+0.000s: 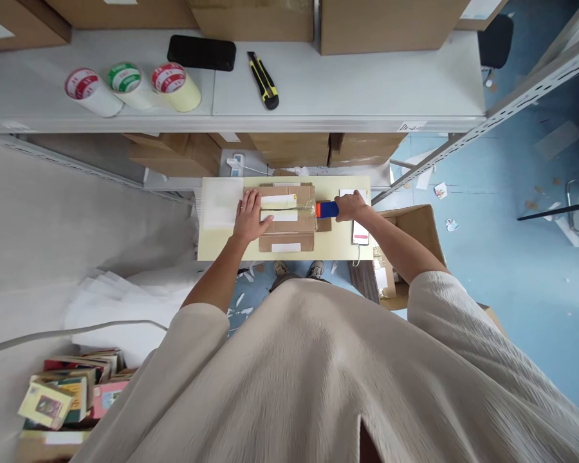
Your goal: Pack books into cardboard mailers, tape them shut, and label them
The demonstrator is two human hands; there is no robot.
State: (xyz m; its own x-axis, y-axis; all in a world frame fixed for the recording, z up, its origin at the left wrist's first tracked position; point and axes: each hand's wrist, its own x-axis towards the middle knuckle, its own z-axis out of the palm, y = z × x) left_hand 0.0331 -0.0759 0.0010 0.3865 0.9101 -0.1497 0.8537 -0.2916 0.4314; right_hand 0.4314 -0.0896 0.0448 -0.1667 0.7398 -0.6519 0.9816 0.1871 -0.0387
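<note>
A brown cardboard box (305,225) with white and yellow labels lies on the pale yellow table (231,249). A dark lengthwise seam crosses its top, and shiny clear tape shows near its right end. My left hand (251,215) rests on the box's left end, fingers spread, a ring on one of them. In my right hand (351,207) is a blue tool with an orange end (329,209), its kind not clear from here. The orange end is at the box's right edge. My fingers wrap round the blue part.
A phone (360,233) with a lit screen and a cable lies by my right hand. White sheets (222,202) lie at left. The shelf (347,83) carries tape rolls (176,87), a black phone (201,53) and a yellow box cutter (263,80). An open carton (422,235) stands at right.
</note>
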